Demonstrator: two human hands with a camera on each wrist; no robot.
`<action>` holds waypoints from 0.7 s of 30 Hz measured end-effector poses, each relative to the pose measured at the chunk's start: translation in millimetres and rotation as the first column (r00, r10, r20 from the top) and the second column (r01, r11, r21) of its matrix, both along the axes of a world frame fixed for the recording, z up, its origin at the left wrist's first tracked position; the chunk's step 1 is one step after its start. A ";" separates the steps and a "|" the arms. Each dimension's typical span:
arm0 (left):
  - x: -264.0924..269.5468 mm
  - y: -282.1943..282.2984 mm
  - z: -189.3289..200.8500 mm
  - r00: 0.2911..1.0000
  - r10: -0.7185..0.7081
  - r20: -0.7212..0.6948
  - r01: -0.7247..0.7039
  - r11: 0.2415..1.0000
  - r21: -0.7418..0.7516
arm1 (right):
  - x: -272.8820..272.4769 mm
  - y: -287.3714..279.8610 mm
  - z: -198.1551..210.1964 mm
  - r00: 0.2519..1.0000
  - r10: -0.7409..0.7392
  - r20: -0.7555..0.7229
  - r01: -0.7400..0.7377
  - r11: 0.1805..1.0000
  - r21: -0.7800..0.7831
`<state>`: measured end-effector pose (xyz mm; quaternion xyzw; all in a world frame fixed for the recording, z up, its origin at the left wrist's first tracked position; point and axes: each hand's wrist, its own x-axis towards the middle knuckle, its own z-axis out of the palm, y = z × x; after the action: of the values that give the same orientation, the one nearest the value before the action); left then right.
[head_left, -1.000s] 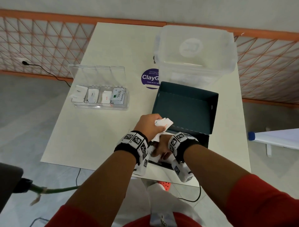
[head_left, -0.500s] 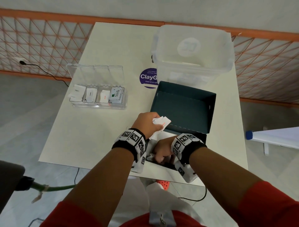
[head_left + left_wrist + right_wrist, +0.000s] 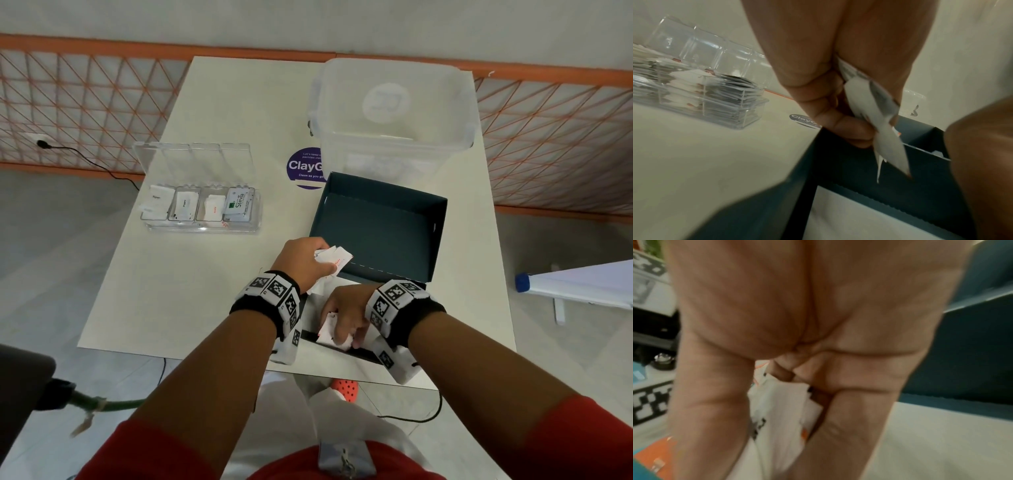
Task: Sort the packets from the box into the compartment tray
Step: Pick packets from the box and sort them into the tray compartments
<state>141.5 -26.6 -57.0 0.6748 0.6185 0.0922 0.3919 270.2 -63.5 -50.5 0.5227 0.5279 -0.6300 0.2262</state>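
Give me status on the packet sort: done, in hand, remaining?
Done: all four sections of the clear compartment tray already hold packets, Stevia in the rightmost. In hand: the left hand grips a bunch of red-printed packets at the dark box; the right hand grips more packets in the box. Left: placing these; whatever else remains in the box is hidden.

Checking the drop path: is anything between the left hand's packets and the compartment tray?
Nothing visible: bare cream table separates the white packets in the left hand from the clear plastic compartment tray, its lid open.
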 end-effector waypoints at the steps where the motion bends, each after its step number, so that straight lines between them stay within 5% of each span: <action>1: -0.2 0.3 -0.1 1.000 0.001 0.001 -0.001 1.000 0.000 | 4.2 0.3 0.5 0.999 -0.042 -0.027 0.042 0.999 -0.011; 6: -6.2 0.9 1.7 0.998 0.005 0.056 -0.004 1.000 -0.015 | 40.1 4.3 3.3 0.898 -0.397 -0.187 0.399 0.916 -0.031; 11: -9.4 -6.7 7.8 0.981 -0.058 0.185 0.065 0.997 -0.031 | 59.7 7.0 0.3 0.593 -0.751 -0.290 0.738 0.651 -0.179; 14: -4.0 -9.8 10.9 0.968 -0.058 0.245 0.066 0.997 -0.026 | 54.6 3.4 -1.5 0.481 -0.828 -0.288 0.795 0.550 -0.255; 21: -0.8 -6.8 22.4 0.953 -0.060 0.296 0.061 0.998 0.004 | 51.8 1.6 2.5 0.358 -0.875 -0.325 0.795 0.468 -0.386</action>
<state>140.6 -33.4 -34.7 0.6711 0.5322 0.1786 0.4843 322.0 -61.9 -48.0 0.5225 0.1718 -0.8045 -0.2243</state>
